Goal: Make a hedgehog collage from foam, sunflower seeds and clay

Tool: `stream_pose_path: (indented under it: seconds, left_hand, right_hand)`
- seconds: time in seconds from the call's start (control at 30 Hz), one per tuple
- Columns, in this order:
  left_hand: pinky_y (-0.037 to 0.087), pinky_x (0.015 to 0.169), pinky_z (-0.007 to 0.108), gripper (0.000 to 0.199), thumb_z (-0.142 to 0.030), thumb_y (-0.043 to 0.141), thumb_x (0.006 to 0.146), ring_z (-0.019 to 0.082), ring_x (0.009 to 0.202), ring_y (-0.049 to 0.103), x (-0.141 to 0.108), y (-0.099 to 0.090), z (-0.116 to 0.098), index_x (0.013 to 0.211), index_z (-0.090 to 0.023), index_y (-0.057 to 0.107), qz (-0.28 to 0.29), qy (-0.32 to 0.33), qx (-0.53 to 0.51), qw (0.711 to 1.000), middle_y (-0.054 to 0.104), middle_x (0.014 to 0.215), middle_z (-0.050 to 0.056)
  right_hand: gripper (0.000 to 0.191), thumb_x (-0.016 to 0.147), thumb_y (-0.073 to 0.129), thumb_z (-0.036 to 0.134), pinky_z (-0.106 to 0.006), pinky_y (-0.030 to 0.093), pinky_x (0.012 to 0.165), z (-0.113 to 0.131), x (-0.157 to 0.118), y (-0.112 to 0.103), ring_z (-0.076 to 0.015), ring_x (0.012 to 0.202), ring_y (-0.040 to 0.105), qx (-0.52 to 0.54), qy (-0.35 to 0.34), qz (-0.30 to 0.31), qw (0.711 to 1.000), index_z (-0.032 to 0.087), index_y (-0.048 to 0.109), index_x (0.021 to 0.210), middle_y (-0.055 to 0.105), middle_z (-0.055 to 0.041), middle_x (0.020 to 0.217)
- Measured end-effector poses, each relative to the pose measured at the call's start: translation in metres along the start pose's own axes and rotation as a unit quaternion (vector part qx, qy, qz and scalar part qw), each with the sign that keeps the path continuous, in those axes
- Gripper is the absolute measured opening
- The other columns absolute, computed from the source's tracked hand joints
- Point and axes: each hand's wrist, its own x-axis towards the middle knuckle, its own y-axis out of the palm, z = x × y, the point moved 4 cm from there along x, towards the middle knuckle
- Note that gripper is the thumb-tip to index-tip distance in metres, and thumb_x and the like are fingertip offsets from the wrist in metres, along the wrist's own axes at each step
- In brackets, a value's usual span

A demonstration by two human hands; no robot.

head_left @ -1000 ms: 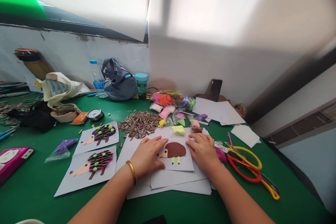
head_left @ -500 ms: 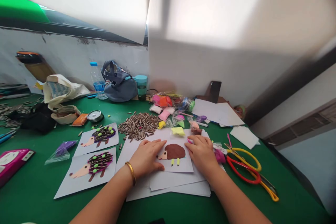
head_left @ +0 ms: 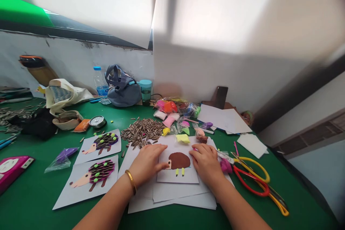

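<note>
A white card [head_left: 164, 178] with a brown hedgehog shape [head_left: 180, 161] on it, yellow legs below, lies on a stack of white paper [head_left: 145, 206]. My left hand [head_left: 149, 161] rests at the card's left edge, fingers apart, thumb over the hedgehog's snout, nothing held. On the card's right side lies my right hand [head_left: 206, 161], fingers apart; a bit of pink shows by its fingertips. Yellow clay [head_left: 183, 138] sits just beyond the card.
Behind the hands are sunflower seeds [head_left: 142, 131] and bagged clay [head_left: 168, 106]. Two finished hedgehog cards [head_left: 81, 198] lie left. Scissors [head_left: 252, 176] lie right. A bottle [head_left: 101, 86], blue bag [head_left: 122, 91] and phone [head_left: 220, 97] stand at the wall.
My left thumb has shifted upward from the card's lower left onto the hedgehog's snout. The view has tilted slightly, so the scene sits a little lower.
</note>
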Motion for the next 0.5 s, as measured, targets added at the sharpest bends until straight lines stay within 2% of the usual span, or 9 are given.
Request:
stream_pose_path:
  seconds: [0.1, 0.17, 0.27, 0.4, 0.5]
  left_hand:
    - [0.040, 0.095, 0.042, 0.044, -0.041, 0.062, 0.086, 0.031, 0.116, 0.054, 0.005, -0.018, 0.021, 0.126, -0.023, 0.057, -0.069, -0.107, 0.090, 0.988, 0.059, 0.126, 0.012]
    - [0.041, 0.091, 0.044, 0.048, -0.045, 0.061, 0.085, 0.033, 0.111, 0.054, 0.014, -0.025, 0.036, 0.127, -0.023, 0.056, -0.069, -0.160, 0.133, 0.976, 0.058, 0.122, 0.014]
    - [0.042, 0.089, 0.044, 0.059, -0.055, 0.055, 0.086, 0.034, 0.110, 0.054, 0.033, -0.025, 0.051, 0.136, -0.025, 0.048, -0.046, -0.208, 0.154, 0.965, 0.053, 0.124, 0.015]
    - [0.041, 0.089, 0.046, 0.061, -0.061, 0.050, 0.086, 0.036, 0.110, 0.055, 0.063, -0.016, 0.054, 0.137, -0.028, 0.046, -0.046, -0.211, 0.159, 0.963, 0.050, 0.126, 0.017]
    - [0.043, 0.086, 0.046, 0.043, -0.053, 0.049, 0.090, 0.035, 0.106, 0.058, 0.078, -0.009, 0.054, 0.120, -0.025, 0.059, -0.037, -0.207, 0.153, 0.966, 0.052, 0.121, 0.016]
  right_hand:
    - [0.023, 0.082, 0.061, 0.010, -0.040, 0.028, 0.098, -0.001, 0.000, 0.001, -0.0217, 0.108, 0.054, 0.004, 0.000, 0.007, 1.000, 0.028, 0.071, 0.093, 0.069, -0.0019, 0.110]
    - [0.023, 0.083, 0.060, 0.010, -0.040, 0.028, 0.098, -0.001, -0.001, 0.001, -0.0215, 0.108, 0.054, 0.004, -0.004, 0.009, 1.000, 0.027, 0.070, 0.093, 0.068, -0.0022, 0.110]
    - [0.024, 0.083, 0.059, 0.009, -0.041, 0.027, 0.099, 0.000, -0.001, 0.002, -0.0219, 0.109, 0.053, 0.008, -0.010, 0.011, 1.000, 0.027, 0.070, 0.094, 0.068, -0.0027, 0.111]
    - [0.026, 0.082, 0.059, 0.008, -0.041, 0.027, 0.099, 0.000, 0.000, 0.001, -0.0212, 0.108, 0.053, 0.006, -0.003, 0.012, 1.000, 0.028, 0.070, 0.094, 0.068, -0.0014, 0.109]
    - [0.026, 0.082, 0.059, 0.008, -0.040, 0.026, 0.100, 0.001, 0.000, 0.001, -0.0206, 0.107, 0.053, 0.005, -0.005, 0.011, 1.000, 0.028, 0.069, 0.095, 0.067, -0.0014, 0.109]
